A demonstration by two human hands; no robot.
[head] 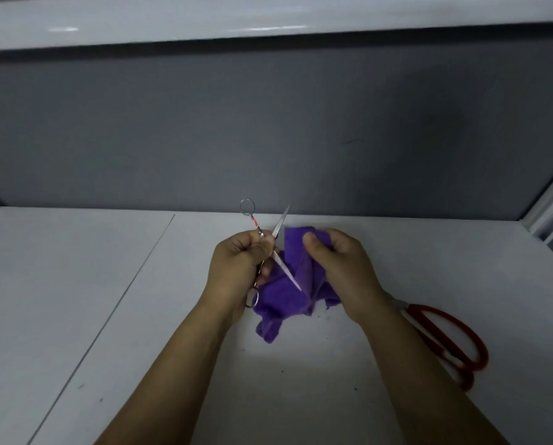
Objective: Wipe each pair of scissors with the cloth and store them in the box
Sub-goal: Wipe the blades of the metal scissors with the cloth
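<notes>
left hand (240, 264) grip: fingers curled round small silver scissors (279, 229), blades spread, 1 tip against cloth | right hand (342, 268) grip: pinches bunched purple cloth (285, 297) over middle of table (108, 284) | 1 red-handled scissors (463, 369) flat near right edge, beside right forearm

Opened steel scissors (270, 248) are gripped by the left hand (236, 268). A purple cloth (288, 293) is pinched by the right hand (339, 268). Red scissors (451, 342) are laid on the white table (76, 284).
</notes>
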